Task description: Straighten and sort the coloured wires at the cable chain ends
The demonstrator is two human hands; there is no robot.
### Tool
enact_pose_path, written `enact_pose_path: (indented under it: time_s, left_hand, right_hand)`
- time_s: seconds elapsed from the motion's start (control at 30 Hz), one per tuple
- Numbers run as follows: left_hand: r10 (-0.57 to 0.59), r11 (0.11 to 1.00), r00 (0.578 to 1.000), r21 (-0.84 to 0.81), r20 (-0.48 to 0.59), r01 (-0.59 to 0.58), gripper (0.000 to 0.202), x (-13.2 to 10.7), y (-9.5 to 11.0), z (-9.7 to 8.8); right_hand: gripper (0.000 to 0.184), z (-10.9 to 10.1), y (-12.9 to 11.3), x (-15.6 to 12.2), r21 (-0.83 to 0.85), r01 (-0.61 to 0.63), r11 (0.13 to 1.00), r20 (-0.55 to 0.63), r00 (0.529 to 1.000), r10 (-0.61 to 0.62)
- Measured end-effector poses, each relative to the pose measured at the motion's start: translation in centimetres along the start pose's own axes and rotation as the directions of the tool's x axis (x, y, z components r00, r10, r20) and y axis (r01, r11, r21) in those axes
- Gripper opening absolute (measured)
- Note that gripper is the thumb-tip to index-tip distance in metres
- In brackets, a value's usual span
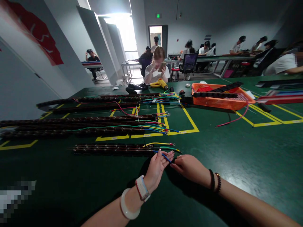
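Note:
My left hand (pixel 157 167) pinches a blue wire (pixel 165 156) that comes out of the end of a black cable chain (pixel 111 149) lying on the green table (pixel 236 164). My right hand (pixel 189 167) is closed beside it, its fingertips meeting the same blue wire end. Yellow (pixel 161 144) and green wires (pixel 169 148) with ring terminals also stick out of that chain's end, just beyond my fingers.
Several longer black cable chains (pixel 82 124) with coloured wires lie further back on yellow floor-tape marks. An orange basket (pixel 220 99) holds chain pieces at the back right. A yellow heat gun (pixel 159 84) lies at the far edge. A seated person (pixel 157 67) faces me; others work at distant tables.

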State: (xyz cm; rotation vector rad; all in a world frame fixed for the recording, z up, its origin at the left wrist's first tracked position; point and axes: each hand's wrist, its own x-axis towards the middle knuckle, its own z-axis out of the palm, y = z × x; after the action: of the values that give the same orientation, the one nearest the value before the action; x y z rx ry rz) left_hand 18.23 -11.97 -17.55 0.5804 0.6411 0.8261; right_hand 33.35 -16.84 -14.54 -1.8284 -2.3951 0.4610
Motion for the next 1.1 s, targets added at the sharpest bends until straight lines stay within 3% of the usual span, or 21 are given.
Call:
enact_pose_path:
  time_s: [0.13,0.27,0.4,0.63,0.8,0.93,1.1]
  left_hand:
    - [-0.003,0.999,1.0,0.045,0.017,0.002,0.031,-0.2,0.0,0.1]
    - [-0.078,0.96,0.997,0.274,0.029,0.067,0.031,-0.7,-0.1,0.4]
    - [-0.151,0.884,0.982,0.459,0.11,0.085,0.036,-1.2,-0.1,0.7]
    - [-0.158,0.861,0.98,0.502,0.123,0.075,0.034,-1.2,0.1,0.9]
    - [-0.156,0.864,0.979,0.498,0.133,0.07,0.033,-1.2,0.1,1.0]
    - [-0.163,0.872,0.979,0.482,0.122,0.085,0.034,-1.1,0.1,1.0]
    - [-0.15,0.897,0.98,0.434,0.127,0.082,0.034,-1.0,0.0,0.9]
  right_hand:
    - [0.037,-0.7,0.4,0.4,0.0,-0.073,0.997,-0.026,0.997,0.073]
    - [0.039,-1.5,1.3,1.0,-0.06,-0.142,0.988,-0.072,0.988,0.138]
    - [0.04,-1.0,1.7,1.7,-0.147,-0.143,0.979,-0.036,0.99,0.14]
    - [0.039,-0.5,1.4,2.0,-0.269,-0.157,0.95,-0.043,0.988,0.151]
    - [0.039,-2.5,2.0,2.5,-0.228,-0.151,0.962,-0.075,0.988,0.137]
    - [0.033,-4.0,3.3,4.5,-0.017,-0.018,1.0,-0.16,0.987,0.015]
    - [0.049,-2.9,4.3,7.4,0.043,0.205,0.978,-0.127,0.972,-0.199]
